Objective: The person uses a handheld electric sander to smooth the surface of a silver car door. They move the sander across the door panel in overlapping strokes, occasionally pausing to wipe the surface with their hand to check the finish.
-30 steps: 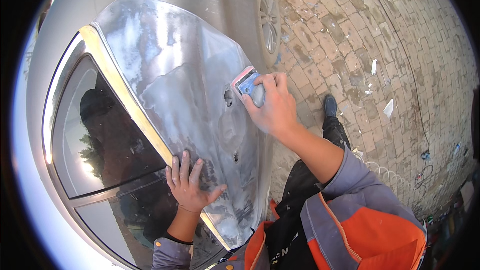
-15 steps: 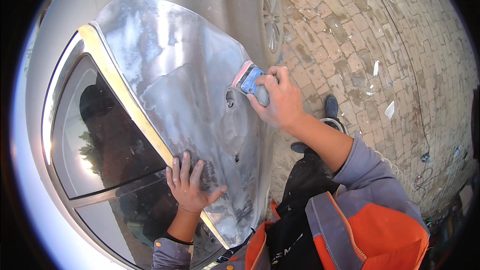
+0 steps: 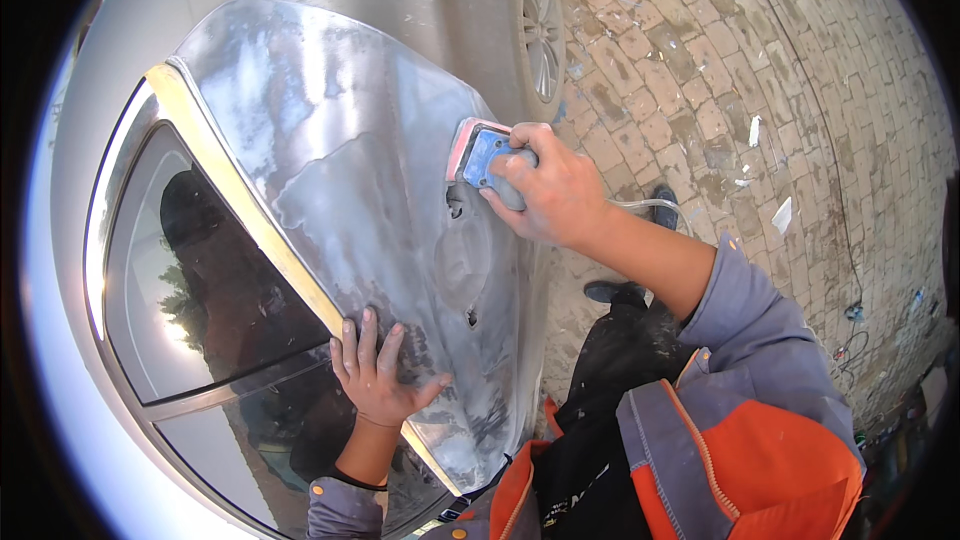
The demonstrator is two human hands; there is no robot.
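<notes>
From above, the right hand (image 3: 555,190) has its grip closed around a blue sanding block (image 3: 482,155), pressed flat against the dull, sanded car door (image 3: 340,170) just above the handle recess (image 3: 458,265). The left hand (image 3: 378,370) lies open, fingers spread, flat on the door's lower part beside the window trim (image 3: 240,205). A wheel (image 3: 541,28) stands on brick paving (image 3: 720,70).

Dull, scuffed metal door panel (image 3: 350,190), glossy window glass (image 3: 200,280), rough brick paving (image 3: 760,60).
</notes>
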